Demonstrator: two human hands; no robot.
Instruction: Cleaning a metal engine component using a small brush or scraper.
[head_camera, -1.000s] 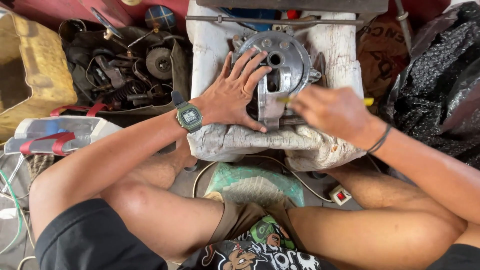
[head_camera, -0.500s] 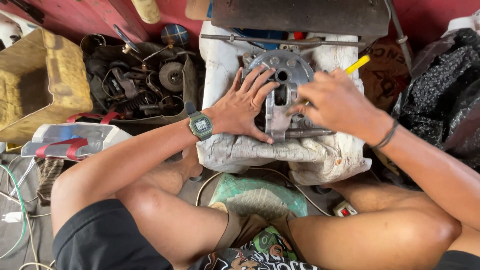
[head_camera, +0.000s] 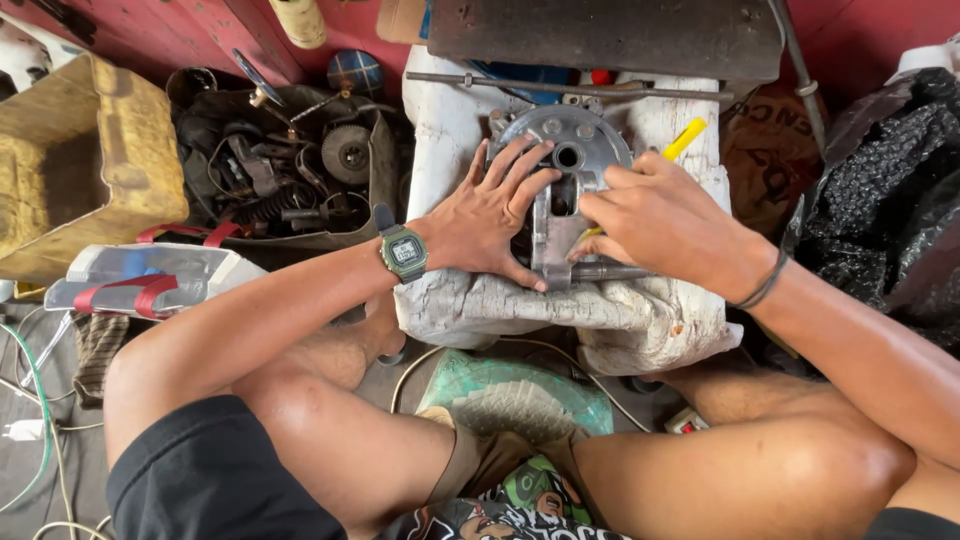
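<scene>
Head view, looking straight down at a person sitting on the floor with bare knees drawn up either side of a low, worn white block (head_camera: 470, 310) that serves as a worktop. On the block, at the centre of the scene, lies a grey metal casting (head_camera: 562, 160) with a round bolted flange at its far end and a flat body running toward the person.

The left hand (head_camera: 490, 215) lies flat on the left side of the casting, fingers spread wide and pressing down; its grip is open, closed around nothing. A green digital wristwatch (head_camera: 404, 252) sits on that wrist.

The right hand (head_camera: 660, 215) covers the right side of the casting. Its grip is closed around a tool with a yellow handle (head_camera: 685, 138), the handle end sticking out beyond the hand toward the far right. The working end is hidden under the fingers. A thin dark band (head_camera: 765, 285) circles the right wrist.

Far left of the block, a dark open bag (head_camera: 300, 170) holds a jumble of metal parts, gears and cables. Further left stands a yellowish box (head_camera: 90, 160). At the right lies crumpled black plastic sheeting (head_camera: 885, 190).
</scene>
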